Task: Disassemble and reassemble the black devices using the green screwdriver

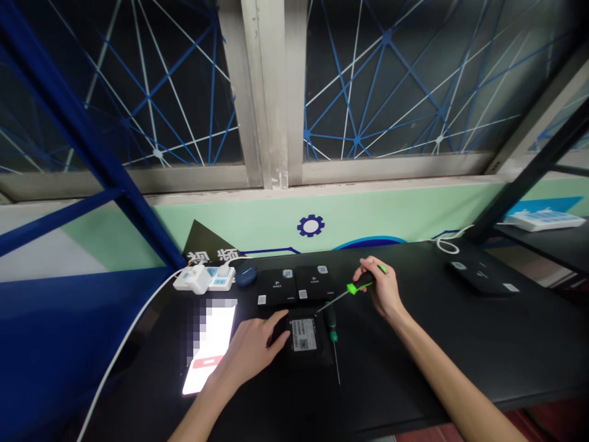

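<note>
My right hand (381,288) is closed around the black and bright green handle of a screwdriver (353,287). Its shaft slants down to the left, and the tip is at the upper right corner of a flat black device (299,359) with a white label (304,334). Whether the tip touches a screw is too small to tell. At the device's left edge, my left hand (257,344) has its fingers spread, with the fingertips at that edge. Just right of the device lies a second screwdriver (332,322) with a dark green handle, its shaft pointing toward me.
Two black boxes (276,285) lie side by side behind the device, near a dark blue round object (246,275). On the left are a lit tablet (214,337) and a white power strip (223,282) with cables. Another black box (483,279) lies far right on the black table (437,307).
</note>
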The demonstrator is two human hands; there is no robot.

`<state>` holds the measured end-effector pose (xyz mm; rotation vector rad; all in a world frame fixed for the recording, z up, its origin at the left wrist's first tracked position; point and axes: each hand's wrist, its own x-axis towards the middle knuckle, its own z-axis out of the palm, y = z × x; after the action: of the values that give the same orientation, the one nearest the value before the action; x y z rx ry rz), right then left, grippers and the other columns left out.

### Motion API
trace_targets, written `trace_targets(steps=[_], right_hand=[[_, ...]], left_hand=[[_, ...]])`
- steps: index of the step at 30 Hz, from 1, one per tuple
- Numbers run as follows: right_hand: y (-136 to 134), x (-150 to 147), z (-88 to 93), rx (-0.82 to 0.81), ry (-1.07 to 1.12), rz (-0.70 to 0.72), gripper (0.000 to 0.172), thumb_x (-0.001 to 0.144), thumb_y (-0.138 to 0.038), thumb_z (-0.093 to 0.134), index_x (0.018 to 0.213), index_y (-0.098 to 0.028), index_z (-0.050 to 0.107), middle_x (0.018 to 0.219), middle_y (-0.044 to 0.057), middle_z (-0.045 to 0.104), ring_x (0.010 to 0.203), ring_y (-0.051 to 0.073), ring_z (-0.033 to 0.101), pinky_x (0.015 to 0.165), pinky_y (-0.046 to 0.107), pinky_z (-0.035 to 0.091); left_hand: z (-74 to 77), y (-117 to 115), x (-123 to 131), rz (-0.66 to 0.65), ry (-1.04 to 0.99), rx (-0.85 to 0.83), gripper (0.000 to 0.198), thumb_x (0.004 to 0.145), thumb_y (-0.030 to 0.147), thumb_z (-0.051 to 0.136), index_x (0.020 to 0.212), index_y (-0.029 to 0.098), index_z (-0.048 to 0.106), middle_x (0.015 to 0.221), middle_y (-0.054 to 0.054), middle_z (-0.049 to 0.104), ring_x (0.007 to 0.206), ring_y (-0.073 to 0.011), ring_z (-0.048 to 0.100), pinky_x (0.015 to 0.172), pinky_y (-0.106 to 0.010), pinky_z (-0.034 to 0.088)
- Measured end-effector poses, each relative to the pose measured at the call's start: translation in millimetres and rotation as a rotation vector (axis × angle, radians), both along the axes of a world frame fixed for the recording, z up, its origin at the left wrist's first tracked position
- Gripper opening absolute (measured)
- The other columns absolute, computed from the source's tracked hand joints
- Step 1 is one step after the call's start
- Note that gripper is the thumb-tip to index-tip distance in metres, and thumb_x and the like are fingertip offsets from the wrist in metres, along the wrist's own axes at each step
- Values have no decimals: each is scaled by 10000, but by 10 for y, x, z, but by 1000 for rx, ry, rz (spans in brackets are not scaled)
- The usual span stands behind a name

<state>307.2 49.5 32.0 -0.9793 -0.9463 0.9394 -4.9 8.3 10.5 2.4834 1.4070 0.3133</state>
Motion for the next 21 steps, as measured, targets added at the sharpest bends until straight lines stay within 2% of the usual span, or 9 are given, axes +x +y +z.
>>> trace_targets(steps=[21], right_hand=[[-7,-30,-64,30,-76,-83,336,859,-352,672,613,-185,515,533,-1,625,402,85,454,341,162,375]], left_hand=[[14,2,4,11,-5,-14,472,995,492,394,1407,287,499,685,14,635,644,-198,640,612,-269,437]])
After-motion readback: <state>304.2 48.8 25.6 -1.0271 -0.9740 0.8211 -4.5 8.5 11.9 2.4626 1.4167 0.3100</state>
